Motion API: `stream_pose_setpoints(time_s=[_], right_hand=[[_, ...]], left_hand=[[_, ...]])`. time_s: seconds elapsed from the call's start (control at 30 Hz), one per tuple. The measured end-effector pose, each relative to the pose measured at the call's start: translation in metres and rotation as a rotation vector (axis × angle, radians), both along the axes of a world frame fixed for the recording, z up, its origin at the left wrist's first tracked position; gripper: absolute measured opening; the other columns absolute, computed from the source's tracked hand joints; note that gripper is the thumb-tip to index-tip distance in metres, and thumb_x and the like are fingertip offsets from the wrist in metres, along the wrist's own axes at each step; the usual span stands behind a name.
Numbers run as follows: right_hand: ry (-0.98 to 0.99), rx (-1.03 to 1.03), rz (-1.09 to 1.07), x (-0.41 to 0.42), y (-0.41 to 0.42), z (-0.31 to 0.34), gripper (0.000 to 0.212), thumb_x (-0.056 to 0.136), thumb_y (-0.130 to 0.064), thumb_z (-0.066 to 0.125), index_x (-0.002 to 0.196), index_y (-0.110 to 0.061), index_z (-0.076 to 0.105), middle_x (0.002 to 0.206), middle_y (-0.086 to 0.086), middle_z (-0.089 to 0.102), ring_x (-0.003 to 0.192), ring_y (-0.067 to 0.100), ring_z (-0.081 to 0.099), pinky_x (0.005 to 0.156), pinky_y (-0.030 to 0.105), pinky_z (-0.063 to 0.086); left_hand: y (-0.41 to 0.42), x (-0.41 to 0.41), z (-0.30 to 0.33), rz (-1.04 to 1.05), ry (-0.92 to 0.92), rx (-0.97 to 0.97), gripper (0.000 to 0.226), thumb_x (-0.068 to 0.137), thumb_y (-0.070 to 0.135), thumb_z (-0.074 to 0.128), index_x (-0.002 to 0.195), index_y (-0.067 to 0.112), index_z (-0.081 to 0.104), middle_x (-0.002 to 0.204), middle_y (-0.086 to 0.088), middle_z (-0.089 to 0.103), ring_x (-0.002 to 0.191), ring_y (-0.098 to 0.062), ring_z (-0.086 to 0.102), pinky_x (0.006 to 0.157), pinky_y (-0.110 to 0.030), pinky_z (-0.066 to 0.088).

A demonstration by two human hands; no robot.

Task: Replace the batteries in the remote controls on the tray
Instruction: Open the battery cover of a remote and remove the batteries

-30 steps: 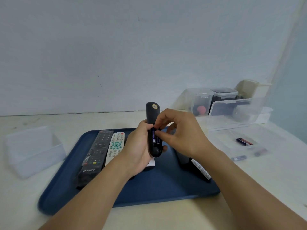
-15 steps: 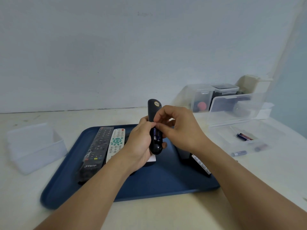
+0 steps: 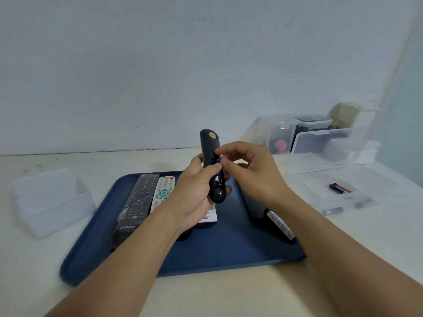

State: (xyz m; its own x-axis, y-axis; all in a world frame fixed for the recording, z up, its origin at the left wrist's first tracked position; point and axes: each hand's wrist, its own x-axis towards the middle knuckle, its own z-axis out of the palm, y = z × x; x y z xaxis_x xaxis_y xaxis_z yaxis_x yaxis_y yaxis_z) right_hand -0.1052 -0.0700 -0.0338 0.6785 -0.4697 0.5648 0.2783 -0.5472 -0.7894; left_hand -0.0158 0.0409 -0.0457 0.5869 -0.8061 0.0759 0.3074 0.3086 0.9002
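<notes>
We see the left hand wrapped around a black remote held upright above the tray, its back toward us and the battery bay open, thumb pressing a purple battery seated there. The right hand has fingers curled, thumb and forefinger pinching at the battery's top end. On the blue tray we count two remotes face up at the left, a long black one and a white one beside it, a white-labelled one under the left hand, and a dark one lying near the right rim. The pale desk meets a plain wall. Left of the tray stands one clear box; right of it, an open clear case holds some loose batteries, with more containers behind.
</notes>
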Motion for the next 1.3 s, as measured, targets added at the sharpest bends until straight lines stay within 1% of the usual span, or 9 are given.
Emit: stream_pose_setpoints(time_s=[0.27,0.37,0.6,0.73,0.8,0.93,1.07,1.2,1.3], right_hand=[[0.037,0.119,0.017,0.001,0.003,-0.001,0.015,0.094,-0.013,0.067,0.084,-0.004,0.074,0.074,0.007,0.072,0.065,0.017,0.064,0.072,0.034,0.055],[0.049,0.236,0.075,0.002,0.003,0.000,0.013,0.091,-0.008,0.071,0.086,0.004,0.068,0.072,0.012,0.068,0.066,0.019,0.063,0.069,0.028,0.055],[0.116,0.870,0.271,-0.003,-0.003,0.006,0.012,0.086,-0.002,0.069,0.097,-0.007,0.067,0.087,0.008,0.071,0.070,0.013,0.067,0.075,0.023,0.058],[-0.056,1.182,0.324,-0.003,-0.015,0.014,0.013,0.097,0.002,0.053,0.103,-0.003,0.063,0.080,0.012,0.066,0.076,0.019,0.071,0.067,0.026,0.062],[-0.062,1.269,0.336,-0.003,-0.018,0.015,0.025,0.100,0.010,0.040,0.107,0.000,0.062,0.080,0.011,0.061,0.072,0.014,0.061,0.059,0.018,0.057],[0.104,1.148,0.183,0.001,-0.021,0.008,0.024,0.099,0.002,0.041,0.104,0.000,0.065,0.078,0.008,0.057,0.049,0.006,0.032,0.037,0.013,0.025],[0.188,0.972,0.069,-0.001,-0.019,0.010,0.039,0.089,-0.051,0.067,0.094,-0.013,0.060,0.069,0.002,0.055,0.047,0.006,0.022,0.034,0.014,0.016],[0.098,0.769,0.000,-0.003,-0.019,0.011,0.029,0.088,-0.037,0.073,0.079,-0.020,0.051,0.063,-0.002,0.032,0.041,0.006,0.020,0.033,0.017,0.017],[0.171,0.688,0.001,-0.005,-0.020,0.011,0.025,0.085,-0.031,0.076,0.075,-0.018,0.058,0.063,-0.002,0.039,0.043,0.007,0.023,0.033,0.018,0.016]], left_hand=[[0.001,-0.001,-0.001,0.005,-0.049,-0.009,0.040,0.100,0.001,0.056,0.139,0.010,0.047,0.102,-0.006,0.060,0.081,-0.014,0.060,0.065,-0.032,0.053],[0.001,-0.001,-0.002,0.026,-0.083,0.019,0.042,0.099,-0.003,0.056,0.138,0.012,0.047,0.105,-0.009,0.060,0.082,-0.015,0.060,0.066,-0.031,0.053],[0.000,-0.002,-0.003,0.038,-0.148,0.048,0.047,0.092,-0.005,0.066,0.132,0.014,0.049,0.086,0.005,0.070,0.066,-0.014,0.062,0.071,-0.033,0.051],[0.001,-0.001,0.007,-0.051,0.120,-0.055,0.032,0.092,-0.011,0.049,0.121,0.000,0.057,0.106,-0.012,0.067,0.068,-0.019,0.059,0.055,-0.028,0.049],[0.003,0.001,0.008,-0.097,0.176,-0.070,0.038,0.089,-0.010,0.038,0.120,-0.002,0.059,0.107,-0.015,0.063,0.067,-0.018,0.062,0.053,-0.028,0.049],[0.009,0.004,0.010,-0.131,0.046,0.018,0.045,0.090,-0.015,0.034,0.115,0.004,0.067,0.090,-0.010,0.065,0.073,-0.018,0.067,0.059,-0.028,0.056],[0.019,0.005,0.015,-0.252,-0.065,0.066,0.048,0.093,-0.019,0.040,0.126,0.006,0.064,0.096,-0.008,0.075,0.084,-0.026,0.073,0.072,-0.033,0.063],[0.019,0.013,0.015,-0.049,-0.029,0.067,0.046,0.089,-0.012,0.063,0.130,0.009,0.061,0.108,-0.020,0.075,0.091,-0.040,0.075,0.069,-0.029,0.062],[0.012,0.018,0.012,0.253,-0.041,0.017,0.028,0.085,-0.002,0.074,0.110,0.008,0.065,0.089,-0.016,0.074,0.066,-0.026,0.072,0.056,-0.024,0.058]])
